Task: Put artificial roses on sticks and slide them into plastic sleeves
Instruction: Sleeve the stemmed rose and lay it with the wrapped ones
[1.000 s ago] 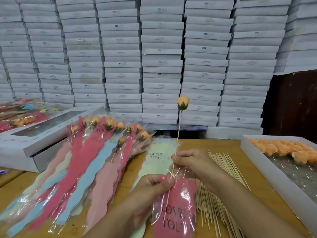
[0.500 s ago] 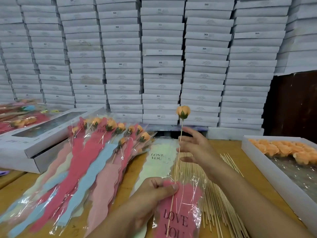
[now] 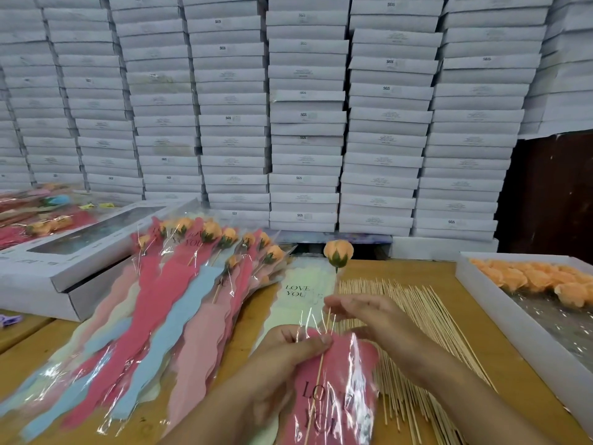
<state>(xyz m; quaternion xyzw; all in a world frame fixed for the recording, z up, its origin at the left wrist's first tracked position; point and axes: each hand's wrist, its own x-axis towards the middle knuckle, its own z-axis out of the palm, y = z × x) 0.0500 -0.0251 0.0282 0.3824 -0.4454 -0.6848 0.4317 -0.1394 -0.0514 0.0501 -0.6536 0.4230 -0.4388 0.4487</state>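
One peach fabric rose [image 3: 338,254] is seen mounted on a thin wooden stick [image 3: 321,361], which is partly inserted in a pink "LOVE YOU" clear plastic sleeve [image 3: 340,387]. The sleeve mouth is pinched by the left hand [image 3: 288,351], thumb curled over its top edge. Just above the sleeve, the stick is pinched between fingertips of the right hand [image 3: 362,311]. Right of the sleeve, loose wooden sticks [image 3: 414,319] are spread on the wooden table [image 3: 500,358]; left of it, finished sleeved roses [image 3: 179,284] are fanned out.
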